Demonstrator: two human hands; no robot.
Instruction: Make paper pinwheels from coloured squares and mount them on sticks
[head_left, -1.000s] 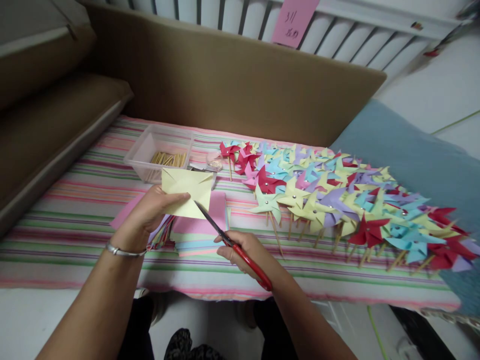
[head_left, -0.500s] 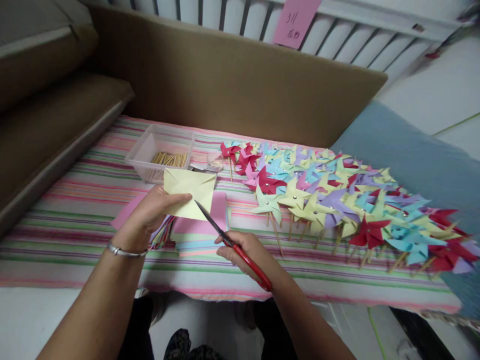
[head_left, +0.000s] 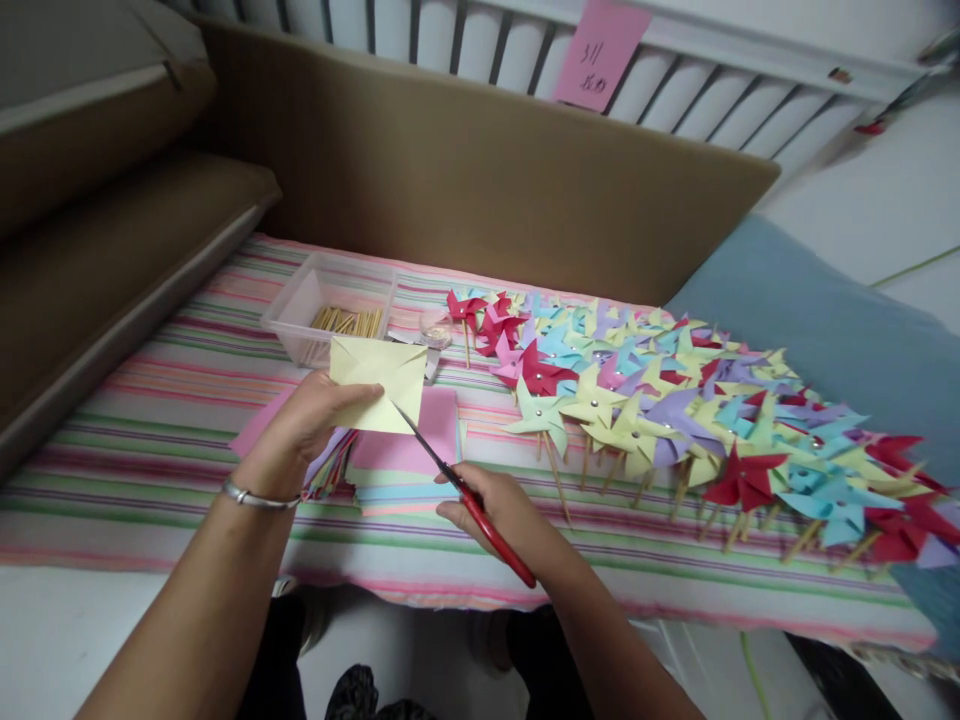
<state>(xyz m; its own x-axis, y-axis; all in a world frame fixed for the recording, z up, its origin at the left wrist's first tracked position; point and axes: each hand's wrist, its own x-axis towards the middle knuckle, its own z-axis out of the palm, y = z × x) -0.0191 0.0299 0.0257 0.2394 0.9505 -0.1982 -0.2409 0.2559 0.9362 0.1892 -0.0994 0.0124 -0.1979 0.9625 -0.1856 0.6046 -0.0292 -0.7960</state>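
My left hand (head_left: 326, 405) pinches a square of pale yellow paper (head_left: 371, 365) by its left side, thumb on top near the middle. Slits run inward from the upper corners of the square. In my right hand (head_left: 491, 515) is a pair of scissors (head_left: 442, 465) with red handles and dark blades. The blades look nearly closed, and their tips lie at the paper's lower right part, close to my left thumb. Below the held square sits a stack of coloured paper (head_left: 405, 490) with a pink sheet uppermost. Thin coloured strips (head_left: 334, 465) are partly hidden behind my left wrist.
A clear plastic box (head_left: 289, 320) with short wooden sticks (head_left: 349, 322) stands behind the paper. Many finished pinwheels (head_left: 637, 430) spread over the right side of the striped cloth (head_left: 150, 440). A tall cardboard sheet (head_left: 487, 180) rises at the back; brown cushion-like slabs (head_left: 135, 220) are at left.
The view has shifted slightly. Both hands keep nearly the same pose, with the scissor tips still at the yellow paper's lower right part.
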